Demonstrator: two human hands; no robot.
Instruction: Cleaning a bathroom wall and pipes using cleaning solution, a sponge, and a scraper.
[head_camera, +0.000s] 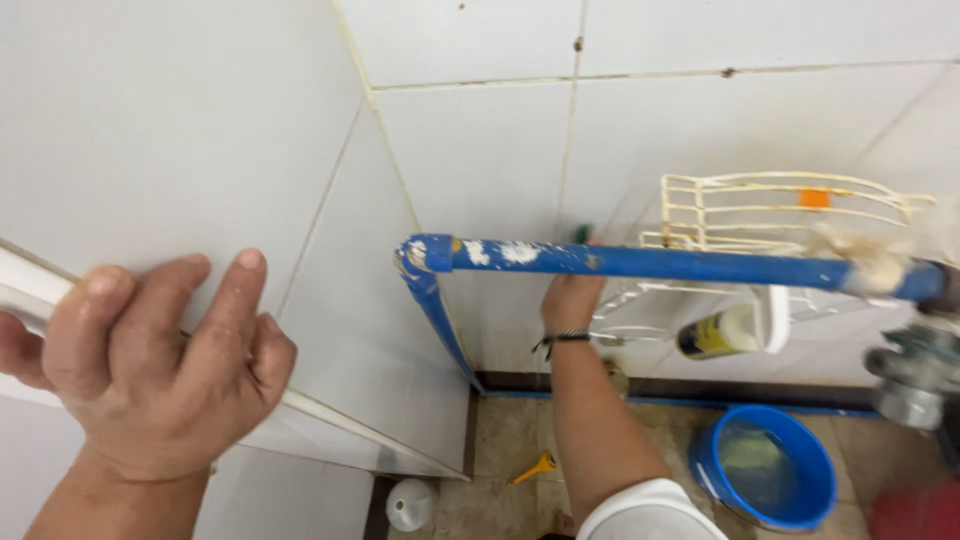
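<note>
With the left hand (150, 365) curled over the white tile edge (330, 415) and the right hand (570, 300) half hidden behind the blue pipe (650, 263), grip unclear, the loose tile could slip and crack on the floor (500, 430)

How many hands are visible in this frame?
2. The left hand grips a white ledge on the left tiled wall; the right hand reaches behind the blue pipe, fingers partly hidden, by the wire rack.

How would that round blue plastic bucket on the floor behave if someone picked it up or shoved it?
The round blue plastic bucket seems to hold cloudy water, so it would probably feel heavy for its size. Shoved quickly, the water would likely slosh toward the rim. Its wide round base on the tan tiled floor suggests it would slide rather than tip.
</note>
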